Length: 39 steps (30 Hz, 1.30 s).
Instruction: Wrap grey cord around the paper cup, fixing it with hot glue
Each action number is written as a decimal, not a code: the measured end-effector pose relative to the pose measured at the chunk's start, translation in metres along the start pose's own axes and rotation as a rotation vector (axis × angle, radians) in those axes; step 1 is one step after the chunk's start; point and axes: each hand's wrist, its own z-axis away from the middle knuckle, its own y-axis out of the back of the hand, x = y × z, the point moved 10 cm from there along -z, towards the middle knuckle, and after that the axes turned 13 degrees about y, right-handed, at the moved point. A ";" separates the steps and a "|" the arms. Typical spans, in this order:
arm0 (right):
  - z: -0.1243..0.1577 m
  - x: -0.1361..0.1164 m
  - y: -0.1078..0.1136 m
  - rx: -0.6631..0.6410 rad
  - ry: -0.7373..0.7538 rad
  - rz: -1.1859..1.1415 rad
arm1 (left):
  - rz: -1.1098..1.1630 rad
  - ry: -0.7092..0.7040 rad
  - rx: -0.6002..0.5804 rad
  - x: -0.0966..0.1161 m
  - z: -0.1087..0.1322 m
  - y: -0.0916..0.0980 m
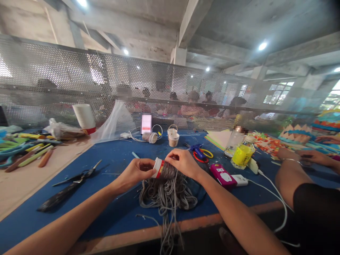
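My left hand (135, 173) grips a paper cup (158, 167) by its white end, the thumb and fingers closed around it. The cup lies on its side above the table, with a red band near the white part. Grey-brown cord (169, 172) is wound around the rest of it. Pinched fingers of my right hand (184, 163) press on the cord at the cup's far end. Loose loops of grey cord (151, 194) are heaped below the cup, and strands hang over the table's front edge.
Black-handled scissors (77, 181) lie open at left, near a stack of paper cups (84, 119). Behind my hands are a phone (146, 124) and a small cord-covered basket (173, 137). At right are a blue glue gun (199, 149), a magenta box (222, 174), a yellow bottle (243, 156) and another person's arm (288, 177).
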 end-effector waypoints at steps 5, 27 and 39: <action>0.000 0.003 -0.001 -0.001 -0.012 -0.013 | -0.008 -0.002 0.010 0.001 0.000 0.001; 0.002 0.013 -0.005 -0.008 -0.052 -0.068 | 0.001 -0.003 0.015 0.000 -0.002 0.004; -0.001 0.001 0.010 0.115 0.000 -0.087 | 0.071 0.004 0.027 -0.005 -0.005 0.012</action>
